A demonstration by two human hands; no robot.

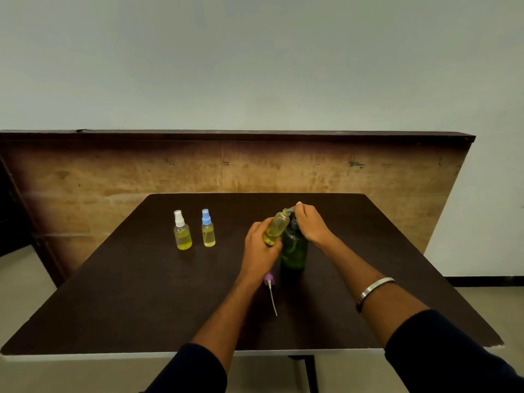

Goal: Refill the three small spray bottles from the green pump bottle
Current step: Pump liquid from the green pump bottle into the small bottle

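The green pump bottle (294,249) stands upright at the middle of the dark table (141,293). My right hand (310,222) rests on its pump head, fingers curled over it. My left hand (259,246) grips an uncapped small bottle (276,228), partly filled with yellow liquid and tilted so its open mouth meets the pump spout. Its purple spray cap (269,280) with a long dip tube lies on the table near my left wrist. Two capped spray bottles stand further left: one with a white cap (182,230), one with a blue cap (208,228), both holding yellow liquid.
A wooden board (226,165) stands upright behind the table's far edge. The table's near edge (113,355) lies close to my body. Floor shows at both sides of the table.
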